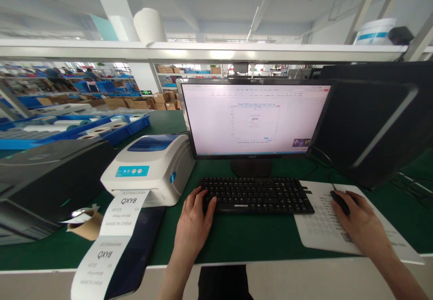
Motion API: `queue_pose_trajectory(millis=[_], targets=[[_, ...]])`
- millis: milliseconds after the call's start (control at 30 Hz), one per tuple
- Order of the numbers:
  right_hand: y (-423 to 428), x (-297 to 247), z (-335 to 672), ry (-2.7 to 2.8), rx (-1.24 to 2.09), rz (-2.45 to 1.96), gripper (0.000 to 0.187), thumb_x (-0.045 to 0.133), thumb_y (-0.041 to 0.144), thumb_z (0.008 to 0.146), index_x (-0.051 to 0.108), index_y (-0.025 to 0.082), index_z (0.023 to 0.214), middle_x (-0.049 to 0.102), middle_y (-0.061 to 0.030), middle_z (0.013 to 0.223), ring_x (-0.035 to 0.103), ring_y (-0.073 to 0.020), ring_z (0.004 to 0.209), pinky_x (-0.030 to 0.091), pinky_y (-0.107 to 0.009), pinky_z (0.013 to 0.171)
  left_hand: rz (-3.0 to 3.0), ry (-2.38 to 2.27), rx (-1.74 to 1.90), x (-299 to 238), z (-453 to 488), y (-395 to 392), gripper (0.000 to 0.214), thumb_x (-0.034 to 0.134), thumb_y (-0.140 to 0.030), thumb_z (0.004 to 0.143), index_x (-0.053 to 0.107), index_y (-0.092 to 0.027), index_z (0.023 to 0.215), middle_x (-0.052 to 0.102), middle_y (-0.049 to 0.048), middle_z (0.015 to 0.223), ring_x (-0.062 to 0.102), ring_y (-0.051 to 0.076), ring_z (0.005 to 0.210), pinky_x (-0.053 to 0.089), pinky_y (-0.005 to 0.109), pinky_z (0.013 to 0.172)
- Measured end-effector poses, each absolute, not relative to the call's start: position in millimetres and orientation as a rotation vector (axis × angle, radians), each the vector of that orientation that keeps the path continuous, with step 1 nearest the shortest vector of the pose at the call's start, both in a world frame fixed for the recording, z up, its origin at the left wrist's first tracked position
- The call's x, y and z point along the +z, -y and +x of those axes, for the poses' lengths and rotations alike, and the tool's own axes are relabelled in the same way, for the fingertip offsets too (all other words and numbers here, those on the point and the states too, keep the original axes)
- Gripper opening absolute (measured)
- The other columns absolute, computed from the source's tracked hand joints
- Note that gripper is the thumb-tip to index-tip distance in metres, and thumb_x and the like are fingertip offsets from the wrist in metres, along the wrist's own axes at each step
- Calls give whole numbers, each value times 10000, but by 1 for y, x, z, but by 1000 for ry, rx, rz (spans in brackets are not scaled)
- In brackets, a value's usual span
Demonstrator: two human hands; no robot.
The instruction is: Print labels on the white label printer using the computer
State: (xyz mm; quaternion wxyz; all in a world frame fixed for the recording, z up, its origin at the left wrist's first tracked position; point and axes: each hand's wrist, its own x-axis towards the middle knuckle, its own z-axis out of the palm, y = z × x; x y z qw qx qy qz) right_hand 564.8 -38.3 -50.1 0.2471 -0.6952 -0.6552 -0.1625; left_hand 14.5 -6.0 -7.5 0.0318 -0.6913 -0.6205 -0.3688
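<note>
My left hand [195, 221] lies on the left end of a black keyboard [257, 194], fingers stretched over the keys. My right hand [357, 221] is cupped over a black mouse [340, 201] on a white printed sheet [321, 228]. Behind the keyboard a monitor [252, 118] shows a white page with a small dialog. To the left a white and blue label printer [152, 167] feeds out a strip of labels [111, 241] reading QXY8 and MADE IN CHINA, which hangs over the table's front edge.
A black printer [47, 182] stands at the far left, with a cardboard roll core [86, 223] in front. Blue trays of label rolls [101, 128] lie behind. A dark monitor back [372, 124] fills the right. The green table [253, 241] ends in a white front edge.
</note>
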Motion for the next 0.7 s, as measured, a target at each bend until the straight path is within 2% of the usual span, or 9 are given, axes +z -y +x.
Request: queue_pose_trajectory(millis=[400,700], targets=[[40,-48,562,1763,-384,-1942,697,342,709,1145,647,218,1534,551,-176,1541,658,-424,1262,667,-649,986,-2127,1917,-1146,-7,15,6,431,562,-544,1108,656,-223,1380,662,161,1516,687,375,1382,640,589,1114],[40,-47,562,1755,-384,-1949,698,340,714,1140,651,217,1518,555,-162,1531,658,-415,1258,680,-629,960,-2126,1926,-1135,-7,15,7,429,552,-536,1114,649,-233,1401,651,159,1533,673,375,1407,638,589,1118]])
